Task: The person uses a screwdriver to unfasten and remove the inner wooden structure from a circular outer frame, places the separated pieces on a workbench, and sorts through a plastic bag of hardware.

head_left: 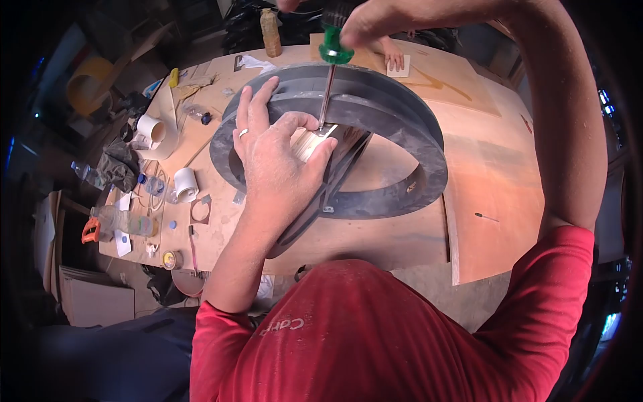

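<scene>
Wood makes up the big table (495, 221); it carries the work, so I think both hands can be free to do the small jobs; on the table is the dark round frame (429, 177), with a big hole in its middle; a dark bar (346, 161) slants across that hole; the left hand (278, 144) reaches in low, maybe to keep out of the other hand's way; the right hand (375, 23) is up high, where I guess it can push down and turn; the screwdriver (333, 57) points down, leaning just a bit, likely so its tip stays put; the pale wood block (307, 142) is at the frame's inner edge, next to the bar, and the left hand seems to hold it so it won't slip; now the fingers; the left thumb and pointing finger are a little apart, with the block pinched between them; the other left fingers stretch up over the frame, but I can't tell if they press on it; the right thumb is curled by the green handle, and the hand holds it; some right fingers are cut off or blurry; the thin tip comes down right beside the left pointing finger.
</scene>
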Demonstrator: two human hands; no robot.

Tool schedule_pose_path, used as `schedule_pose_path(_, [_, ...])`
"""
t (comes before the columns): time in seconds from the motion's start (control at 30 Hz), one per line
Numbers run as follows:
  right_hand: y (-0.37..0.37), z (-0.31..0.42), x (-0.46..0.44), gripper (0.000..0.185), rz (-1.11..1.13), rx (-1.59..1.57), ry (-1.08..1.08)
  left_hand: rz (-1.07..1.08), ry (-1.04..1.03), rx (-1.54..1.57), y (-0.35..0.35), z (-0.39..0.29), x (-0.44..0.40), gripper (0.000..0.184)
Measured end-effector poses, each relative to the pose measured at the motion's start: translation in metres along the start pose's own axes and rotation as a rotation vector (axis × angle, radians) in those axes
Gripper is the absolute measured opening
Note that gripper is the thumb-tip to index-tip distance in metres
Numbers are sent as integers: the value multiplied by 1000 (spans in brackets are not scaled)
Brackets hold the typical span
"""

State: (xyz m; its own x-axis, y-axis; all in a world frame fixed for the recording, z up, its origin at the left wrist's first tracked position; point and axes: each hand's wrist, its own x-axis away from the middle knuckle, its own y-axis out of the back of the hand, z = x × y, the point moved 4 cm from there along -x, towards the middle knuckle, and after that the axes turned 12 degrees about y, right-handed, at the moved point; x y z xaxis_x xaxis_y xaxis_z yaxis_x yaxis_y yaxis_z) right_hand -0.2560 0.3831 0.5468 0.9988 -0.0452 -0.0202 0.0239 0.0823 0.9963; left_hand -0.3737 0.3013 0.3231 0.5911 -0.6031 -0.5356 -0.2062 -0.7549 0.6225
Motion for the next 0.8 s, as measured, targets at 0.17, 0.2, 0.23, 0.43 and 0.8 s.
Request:
schedule_pose_path(0.17, [-2,-8,4,36,9,166,186,-75,-25,56,-1,-1,-2,19])
schedule_pose_path(0.2, [-2,-3,3,35,6,230,216,-80,-24,52,0,-2,-2,19])
schedule_pose_path(0.23, [-3,3,1,34,0,293,246,-67,0,51,0,-3,-3,17])
schedule_pose_path(0.43, [3,-14,1,30,34,87,-1,-81,6,26,-2,-5,-5,15])
schedule_pose_path(0.8, [-25,-58,25,32,-140,119,203,-122,39,64,-11,-20,-5,16])
